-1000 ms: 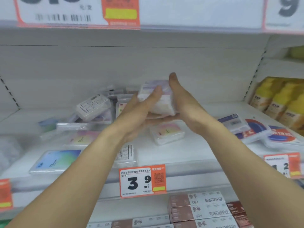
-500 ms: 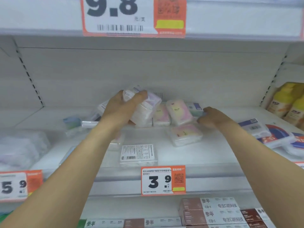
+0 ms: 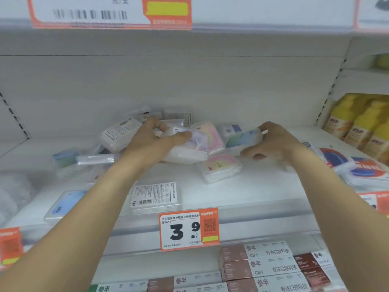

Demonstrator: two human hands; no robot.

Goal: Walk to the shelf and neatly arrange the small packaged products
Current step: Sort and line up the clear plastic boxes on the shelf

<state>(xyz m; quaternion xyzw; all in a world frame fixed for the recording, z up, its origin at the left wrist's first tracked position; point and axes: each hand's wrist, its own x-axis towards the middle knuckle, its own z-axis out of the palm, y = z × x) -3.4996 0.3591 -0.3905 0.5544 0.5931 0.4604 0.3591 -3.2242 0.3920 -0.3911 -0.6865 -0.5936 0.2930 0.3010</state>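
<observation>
Small clear plastic packs lie jumbled on a white shelf. My left hand is shut on a white and lilac pack, held tilted just above the shelf. My right hand grips a blue-green pack by its right end. Between them a pink pack leans against the back. Another pink pack lies flat below it. A pack with its label and barcode up rests at the front edge. A label-side pack tilts behind my left hand.
Blue packs and a clear tube lie at the left. Red-and-blue packs sit to the right, with yellow bottles beyond. A 3.9 price tag hangs on the shelf rail. Brown boxes fill the shelf below.
My left hand has brought the white and lilac pack lower and to the right. My right hand, resting on the shelf before, has picked up the blue-green pack. The view has tilted down slightly.
</observation>
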